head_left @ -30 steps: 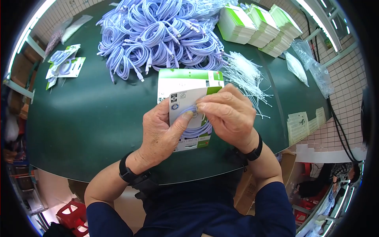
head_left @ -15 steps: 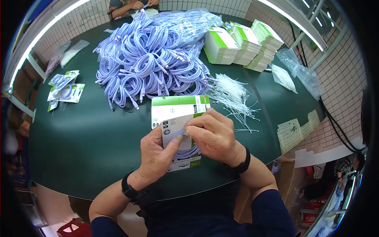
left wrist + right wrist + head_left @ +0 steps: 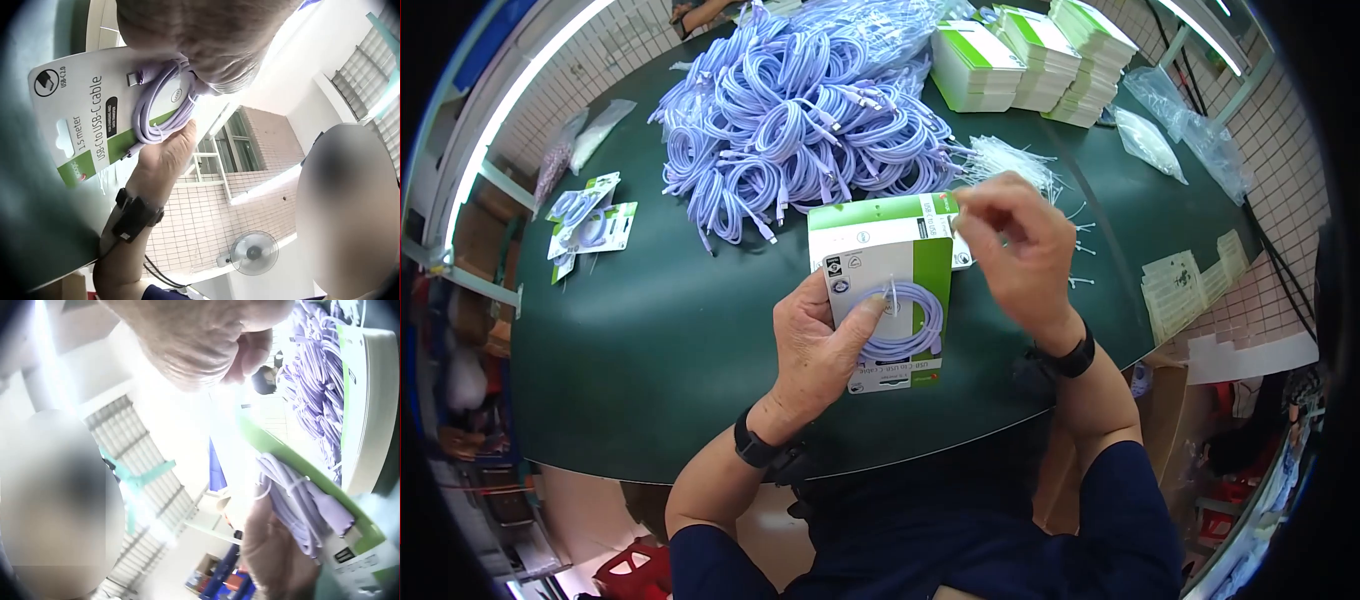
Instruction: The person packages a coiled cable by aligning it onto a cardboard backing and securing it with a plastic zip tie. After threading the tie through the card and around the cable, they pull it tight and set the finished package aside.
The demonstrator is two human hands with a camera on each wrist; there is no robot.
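My left hand (image 3: 825, 340) grips a white and green packaging card (image 3: 870, 265), its thumb pressed on the front. A coiled lilac USB-C cable (image 3: 925, 335) lies against that card, and a thin white tie (image 3: 891, 297) shows across the coil near the thumb. The left wrist view shows the card's print (image 3: 97, 119) and a metal plug (image 3: 132, 79). Up and to the right, apart from the card, is my right hand (image 3: 1020, 250), fingers loosely bent, with nothing visible in them. Under the held card's far end lies a stack of similar cards (image 3: 840, 220).
A big heap of coiled lilac cables (image 3: 800, 120) covers the far middle. Tall stacks of cards (image 3: 980, 70) and loose white ties (image 3: 1010, 158) are to its right. Carded cables (image 3: 590, 225) lie at left; plastic bags (image 3: 1150, 145) and printed sheets (image 3: 1195, 285) lie at right.
The right hand has left the tie at the coil and moved up and right, uncovering the cable. The left hand still holds the card. The head view has also shifted.
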